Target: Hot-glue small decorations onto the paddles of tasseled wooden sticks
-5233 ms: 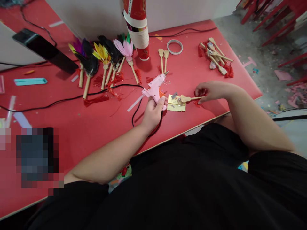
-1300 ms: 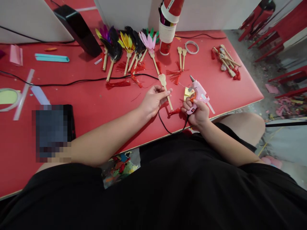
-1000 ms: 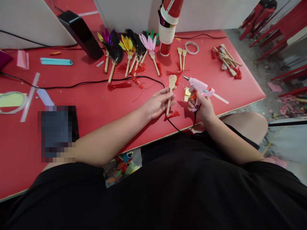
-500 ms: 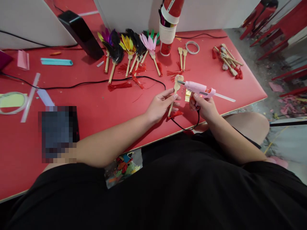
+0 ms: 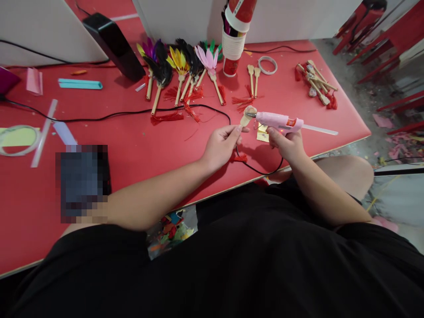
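Observation:
My left hand (image 5: 220, 148) pinches a small wooden stick (image 5: 245, 120) near its wide, pale head; a red tassel (image 5: 240, 158) hangs below the fingers. The rest of the stick's handle is hidden by the hand. Wrapped round the grip of a pink glue gun (image 5: 276, 121) is my right hand (image 5: 288, 143). The gun's metal nozzle meets or overlaps the stick's head, and a clear glue stick (image 5: 320, 130) juts from its rear. Beneath the gun lies a small yellow paper pad (image 5: 263, 133).
Feathered sticks (image 5: 180, 66), stacked paper cups (image 5: 232, 46), two plain sticks (image 5: 253, 79), a tape ring (image 5: 267, 65) and a pile of tasselled sticks (image 5: 318, 84) are along the red table's (image 5: 149, 152) back. A black box (image 5: 114, 47) leans there; a black cord crosses the table.
The stick in my left hand has turned, with its handle now hidden behind the fingers. My right hand and the glue gun have shifted slightly right, and the gun lies more level.

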`<state>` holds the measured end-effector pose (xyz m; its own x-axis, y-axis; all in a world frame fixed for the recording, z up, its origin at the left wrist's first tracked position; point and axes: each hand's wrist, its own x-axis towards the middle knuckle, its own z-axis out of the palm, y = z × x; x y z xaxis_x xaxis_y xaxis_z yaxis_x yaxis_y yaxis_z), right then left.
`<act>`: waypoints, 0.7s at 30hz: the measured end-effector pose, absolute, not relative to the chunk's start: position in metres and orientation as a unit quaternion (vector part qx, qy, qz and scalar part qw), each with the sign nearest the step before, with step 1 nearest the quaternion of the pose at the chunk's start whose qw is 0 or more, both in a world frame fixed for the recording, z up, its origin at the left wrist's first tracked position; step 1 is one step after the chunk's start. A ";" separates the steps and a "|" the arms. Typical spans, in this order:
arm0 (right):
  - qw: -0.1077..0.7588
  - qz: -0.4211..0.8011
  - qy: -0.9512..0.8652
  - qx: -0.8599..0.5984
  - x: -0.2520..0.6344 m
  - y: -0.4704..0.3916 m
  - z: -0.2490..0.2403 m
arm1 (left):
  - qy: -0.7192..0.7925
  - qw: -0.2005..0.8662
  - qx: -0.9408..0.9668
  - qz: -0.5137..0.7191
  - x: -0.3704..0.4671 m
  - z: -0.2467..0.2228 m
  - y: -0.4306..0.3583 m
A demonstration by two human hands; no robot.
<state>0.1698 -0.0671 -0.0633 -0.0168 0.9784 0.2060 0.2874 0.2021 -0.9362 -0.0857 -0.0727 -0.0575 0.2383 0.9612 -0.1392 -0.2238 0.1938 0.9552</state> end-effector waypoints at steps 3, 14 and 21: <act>0.482 0.373 -0.610 -0.507 0.171 -0.066 -0.063 | 0.407 0.639 0.453 0.470 -0.086 -0.062 -0.072; 0.499 0.347 -0.605 -0.515 0.162 -0.067 -0.056 | 0.409 0.641 0.447 0.471 -0.087 -0.057 -0.074; 0.515 0.348 -0.591 -0.513 0.162 -0.065 -0.054 | 0.399 0.626 0.468 0.480 -0.091 -0.054 -0.075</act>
<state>0.1620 -0.0650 -0.0537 0.0579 0.9662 0.2513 0.2482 0.2299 -0.9410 -0.0908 -0.0746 -0.0542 0.2209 0.9740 -0.0500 -0.2282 0.1015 0.9683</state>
